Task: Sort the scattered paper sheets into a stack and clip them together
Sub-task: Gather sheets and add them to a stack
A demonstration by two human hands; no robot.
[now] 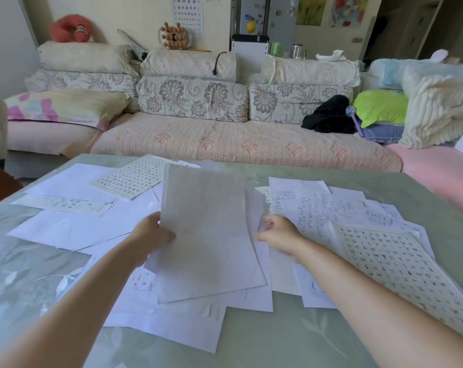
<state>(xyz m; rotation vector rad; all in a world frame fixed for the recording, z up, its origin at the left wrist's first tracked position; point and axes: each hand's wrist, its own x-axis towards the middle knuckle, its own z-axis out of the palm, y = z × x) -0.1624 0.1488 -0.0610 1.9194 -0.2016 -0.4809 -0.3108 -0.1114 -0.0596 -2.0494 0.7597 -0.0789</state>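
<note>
Paper sheets lie scattered and overlapping on the green table, across the middle and both sides of the frame; too layered for an exact count. One held sheet is raised at centre frame, tilted, its lower edge over the pile. The left hand grips its left edge, thumb on the front face. The right hand is just right of it, fingers curled at the edge of a second raised sheet; motion blur there, can't tell if it actually pinches. Gridded character sheets, three countable: grid sheet upper left of the pile, grid strip at far left, large grid sheet lower right under the right forearm. Handwritten pages sit right of centre, at least two. Containers are only on the back counter, upper right of centre: one glass jar, one green tub, one white bowl; contents not readable. The sofa behind the table has three floral back cushions and three bolsters on top.
</note>
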